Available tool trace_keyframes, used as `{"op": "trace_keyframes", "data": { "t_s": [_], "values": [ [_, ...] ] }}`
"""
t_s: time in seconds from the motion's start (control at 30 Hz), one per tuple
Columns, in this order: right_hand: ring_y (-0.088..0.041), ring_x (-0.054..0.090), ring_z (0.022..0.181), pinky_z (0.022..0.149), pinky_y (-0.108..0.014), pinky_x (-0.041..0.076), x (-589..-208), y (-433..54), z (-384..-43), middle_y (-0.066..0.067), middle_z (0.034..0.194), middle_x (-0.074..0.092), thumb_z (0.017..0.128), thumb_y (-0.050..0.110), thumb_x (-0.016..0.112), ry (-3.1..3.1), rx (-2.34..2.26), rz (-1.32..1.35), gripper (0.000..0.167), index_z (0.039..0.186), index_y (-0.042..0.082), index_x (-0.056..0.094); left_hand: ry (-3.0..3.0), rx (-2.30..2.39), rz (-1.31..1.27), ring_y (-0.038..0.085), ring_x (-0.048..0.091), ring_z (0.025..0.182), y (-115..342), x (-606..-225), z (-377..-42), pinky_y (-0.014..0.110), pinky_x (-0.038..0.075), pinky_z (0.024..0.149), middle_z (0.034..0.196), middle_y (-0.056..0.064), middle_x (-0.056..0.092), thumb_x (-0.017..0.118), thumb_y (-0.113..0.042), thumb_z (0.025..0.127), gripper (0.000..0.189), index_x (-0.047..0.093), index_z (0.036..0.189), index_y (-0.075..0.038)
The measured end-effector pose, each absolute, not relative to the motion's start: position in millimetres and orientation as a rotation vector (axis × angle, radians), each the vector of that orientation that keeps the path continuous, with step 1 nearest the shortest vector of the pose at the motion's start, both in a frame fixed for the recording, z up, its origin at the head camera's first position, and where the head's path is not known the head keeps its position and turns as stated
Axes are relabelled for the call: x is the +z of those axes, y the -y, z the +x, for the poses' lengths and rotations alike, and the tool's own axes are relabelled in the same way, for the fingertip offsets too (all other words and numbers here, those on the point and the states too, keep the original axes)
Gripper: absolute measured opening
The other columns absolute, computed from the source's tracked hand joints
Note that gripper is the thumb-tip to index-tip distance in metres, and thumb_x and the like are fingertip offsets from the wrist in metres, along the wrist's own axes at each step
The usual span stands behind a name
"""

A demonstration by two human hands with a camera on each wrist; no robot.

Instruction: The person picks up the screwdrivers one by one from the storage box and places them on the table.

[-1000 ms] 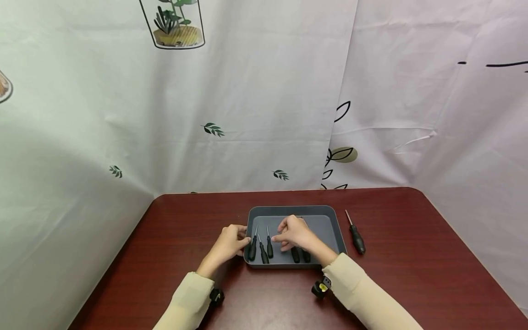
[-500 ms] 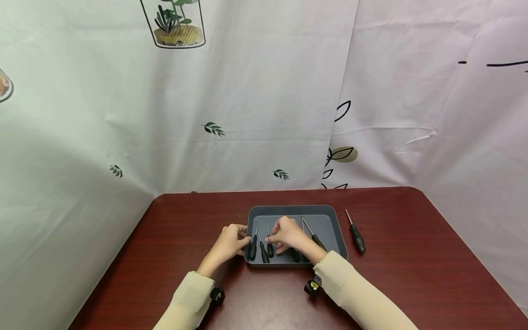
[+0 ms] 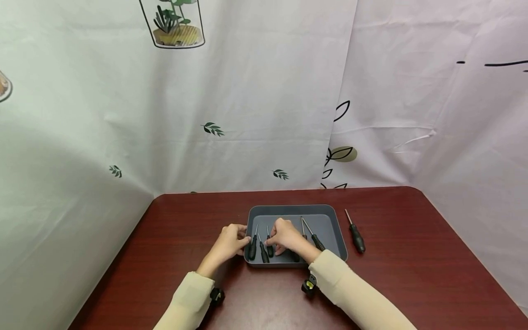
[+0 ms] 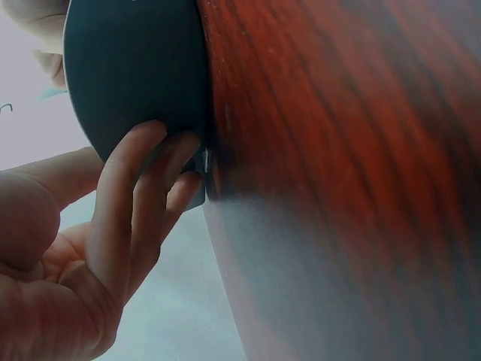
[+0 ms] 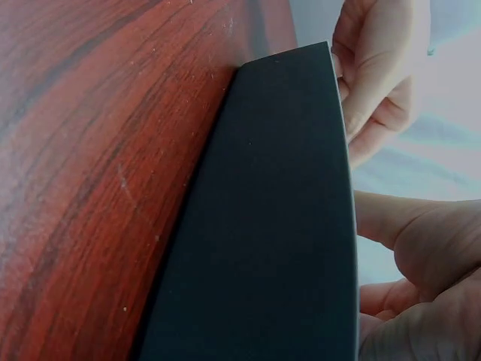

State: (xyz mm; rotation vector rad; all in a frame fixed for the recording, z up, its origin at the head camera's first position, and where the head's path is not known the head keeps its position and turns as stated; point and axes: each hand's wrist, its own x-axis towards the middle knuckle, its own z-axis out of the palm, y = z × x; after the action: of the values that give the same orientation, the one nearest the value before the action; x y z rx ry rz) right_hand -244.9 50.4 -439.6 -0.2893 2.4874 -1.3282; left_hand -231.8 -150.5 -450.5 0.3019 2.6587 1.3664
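A grey tray (image 3: pixel 288 210) lies on the table with several black-handled screwdrivers in it. At its left edge my left hand (image 3: pixel 228 240) grips the wall, thumb over the rim and fingers on the outer side, as the left wrist view shows. My right hand (image 3: pixel 286 234) is over the tray and pinches a small screwdriver (image 3: pixel 270 250), thumb on one side of the handle and fingers on the other. Left of it lie a second screwdriver (image 3: pixel 264 253) and a third screwdriver (image 3: pixel 253 250). In the right wrist view the tray wall (image 5: pixel 263 203) hides my fingertips.
One larger screwdriver (image 3: pixel 357 238) lies on the reddish-brown table (image 3: pixel 396 256), right of the tray. Inside the tray, a long-shafted screwdriver (image 3: pixel 316 240) and others are partly under my right arm. A printed white cloth (image 3: pixel 264 91) hangs behind the table.
My right hand has moved left inside the tray to the small screwdriver, uncovering the long-shafted one on the right. My left hand has stayed on the tray edge.
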Motion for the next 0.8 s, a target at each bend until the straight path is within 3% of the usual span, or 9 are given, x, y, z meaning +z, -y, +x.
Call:
{"op": "trace_keyframes", "data": {
  "t_s": [0.2, 0.37, 0.67, 0.8],
  "values": [
    [-0.027, 0.066, 0.047, 0.045, -0.032, 0.058, -441.1, -44.7, -244.1, -0.02, 0.057, 0.063, 0.081, 0.002, 0.082, -2.555, -1.251, -0.335, 0.037, 0.058, 0.003, 0.052, -2.668, 1.363, 0.306, 0.024, 0.071, 0.073, 150.7, -451.5, -231.8, 0.032, 0.06, 0.053, 0.1, 0.022, 0.07, 0.066, 0.003, 0.093, 0.04, 0.056, 0.129, 0.017],
    [-0.028, 0.065, 0.047, 0.044, -0.031, 0.057, -442.0, -39.7, -242.7, -0.015, 0.053, 0.057, 0.081, -0.001, 0.081, -2.581, -1.213, -0.334, 0.041, 0.06, 0.005, 0.047, -2.671, 1.371, 0.307, 0.025, 0.071, 0.075, 150.2, -451.2, -231.1, 0.032, 0.06, 0.053, 0.099, 0.022, 0.07, 0.067, 0.004, 0.092, 0.039, 0.057, 0.128, 0.017],
    [-0.028, 0.065, 0.045, 0.044, -0.03, 0.056, -441.6, -38.6, -244.1, -0.012, 0.051, 0.055, 0.08, -0.004, 0.079, -2.613, -1.193, -0.346, 0.037, 0.062, 0.004, 0.047, -2.661, 1.374, 0.304, 0.026, 0.072, 0.076, 150.0, -449.4, -229.6, 0.032, 0.061, 0.053, 0.101, 0.022, 0.07, 0.066, 0.003, 0.093, 0.039, 0.056, 0.129, 0.017],
    [-0.028, 0.064, 0.044, 0.043, -0.03, 0.056, -441.1, -41.9, -244.9, -0.011, 0.046, 0.052, 0.08, -0.005, 0.077, -2.607, -1.217, -0.388, 0.045, 0.053, 0.009, 0.043, -2.666, 1.366, 0.303, 0.025, 0.071, 0.075, 150.5, -449.3, -229.4, 0.032, 0.061, 0.053, 0.101, 0.022, 0.07, 0.066, 0.003, 0.093, 0.04, 0.056, 0.13, 0.016]
  ]
}}
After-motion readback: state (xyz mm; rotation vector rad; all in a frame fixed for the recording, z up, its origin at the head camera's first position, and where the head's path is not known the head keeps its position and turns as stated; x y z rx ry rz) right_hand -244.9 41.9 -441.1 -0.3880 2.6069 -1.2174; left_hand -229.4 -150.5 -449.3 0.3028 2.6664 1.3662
